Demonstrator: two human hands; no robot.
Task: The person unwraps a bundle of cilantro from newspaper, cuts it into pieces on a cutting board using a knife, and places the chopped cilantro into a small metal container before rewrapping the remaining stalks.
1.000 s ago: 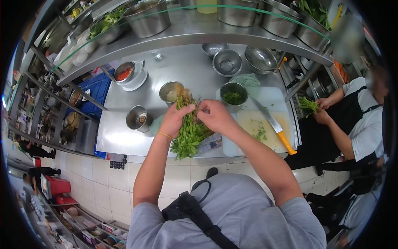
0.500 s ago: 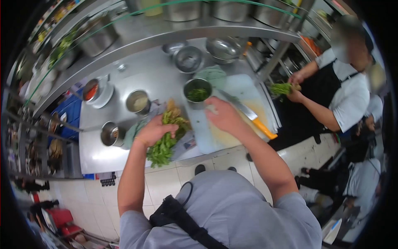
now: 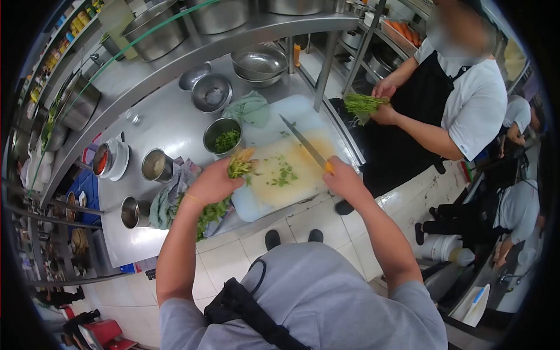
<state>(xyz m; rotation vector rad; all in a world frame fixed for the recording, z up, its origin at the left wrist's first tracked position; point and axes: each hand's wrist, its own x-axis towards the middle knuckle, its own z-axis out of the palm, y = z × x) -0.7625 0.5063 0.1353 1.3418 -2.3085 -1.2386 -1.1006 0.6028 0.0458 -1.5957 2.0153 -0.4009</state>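
Note:
My left hand (image 3: 213, 182) is closed around a bunch of leafy green herbs (image 3: 212, 217), its pale cut stems poking out over the board's left edge. My right hand (image 3: 345, 176) grips the orange handle of a kitchen knife (image 3: 305, 140), the blade slanting up and left just over the cutting board (image 3: 262, 204). Loose chopped herbs (image 3: 284, 174) lie on the white board between my hands. A steel pot (image 3: 222, 125) with chopped greens (image 3: 227, 140) inside stands at the board's upper left corner. Beside it lies a crumpled green cloth (image 3: 247, 109).
Metal bowls (image 3: 211, 93) stand at the back under the steel shelf (image 3: 233, 40). Small steel pots (image 3: 157, 165) and a white container (image 3: 119, 160) sit at left. On the right, a co-worker (image 3: 449, 93) holds a green bunch (image 3: 363, 106).
My right hand was empty of the knife and near the pot; now it holds the knife, which lay on the board. Chopped herbs show on the board. The view has turned rightward.

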